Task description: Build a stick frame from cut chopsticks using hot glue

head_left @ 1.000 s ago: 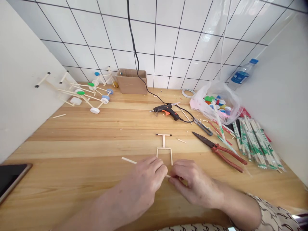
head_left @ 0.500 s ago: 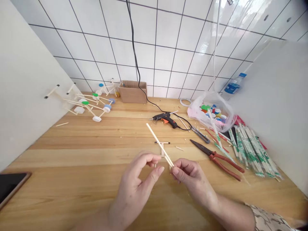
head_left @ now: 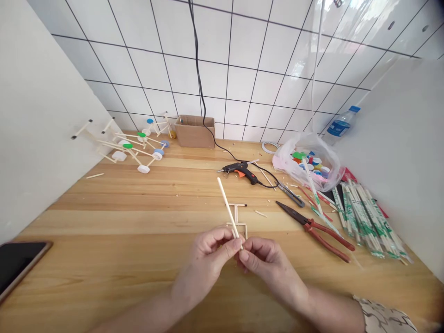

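Observation:
Both hands meet over the front middle of the table. Between thumb and fingers, my left hand (head_left: 215, 252) pinches a pale wooden chopstick (head_left: 227, 203) near its lower end, with a short stick piece close against it. The chopstick's far end points up and away to the left. My right hand (head_left: 268, 259) is closed on the lower tip of the same chopstick, fingertips touching those of my left hand. Just beyond lies a small frame of glued stick pieces (head_left: 236, 213), with a dark-tipped crossbar; my hands partly cover its near side.
A black glue gun (head_left: 243, 171) lies behind the frame. Red-handled pliers (head_left: 317, 231), a utility knife (head_left: 291, 194), wrapped chopsticks (head_left: 367, 217) and a bag of bottle caps (head_left: 305, 162) are right. Stick cars (head_left: 135, 148), a cardboard box (head_left: 194, 132) and a phone (head_left: 21, 266) are left.
My left hand has closed from an open pinch onto the chopstick, beside my right fingertips. The chopstick has turned more upright. The view has shifted slightly.

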Demonstrator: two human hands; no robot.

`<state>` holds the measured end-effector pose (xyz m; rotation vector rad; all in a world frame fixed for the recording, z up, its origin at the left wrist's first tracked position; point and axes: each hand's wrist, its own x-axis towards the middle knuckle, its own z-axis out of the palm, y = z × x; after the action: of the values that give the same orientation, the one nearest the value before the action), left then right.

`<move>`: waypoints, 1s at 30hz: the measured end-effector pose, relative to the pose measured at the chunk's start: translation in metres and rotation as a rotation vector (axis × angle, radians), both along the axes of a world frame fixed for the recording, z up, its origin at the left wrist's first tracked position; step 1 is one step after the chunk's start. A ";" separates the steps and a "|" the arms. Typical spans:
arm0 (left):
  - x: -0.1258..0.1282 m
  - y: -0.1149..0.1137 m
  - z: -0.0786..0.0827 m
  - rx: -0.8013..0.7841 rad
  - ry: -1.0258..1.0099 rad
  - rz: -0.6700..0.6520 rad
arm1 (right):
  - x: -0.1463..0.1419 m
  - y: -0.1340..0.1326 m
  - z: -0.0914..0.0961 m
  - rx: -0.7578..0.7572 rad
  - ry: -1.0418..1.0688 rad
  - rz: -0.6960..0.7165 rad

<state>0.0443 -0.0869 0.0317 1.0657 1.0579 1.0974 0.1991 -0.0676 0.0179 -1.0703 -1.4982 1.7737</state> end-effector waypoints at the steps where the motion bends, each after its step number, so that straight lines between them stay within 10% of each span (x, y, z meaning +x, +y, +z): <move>1: -0.002 0.002 0.001 -0.026 -0.018 -0.011 | 0.001 0.002 0.002 0.015 -0.016 0.014; 30: -0.007 0.004 0.003 -0.113 0.357 -0.272 | 0.016 0.016 0.011 0.099 -0.093 0.001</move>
<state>0.0375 -0.0826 0.0349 1.2997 1.1964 0.6358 0.2149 -0.0515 0.0291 -1.1149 -1.6248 1.6527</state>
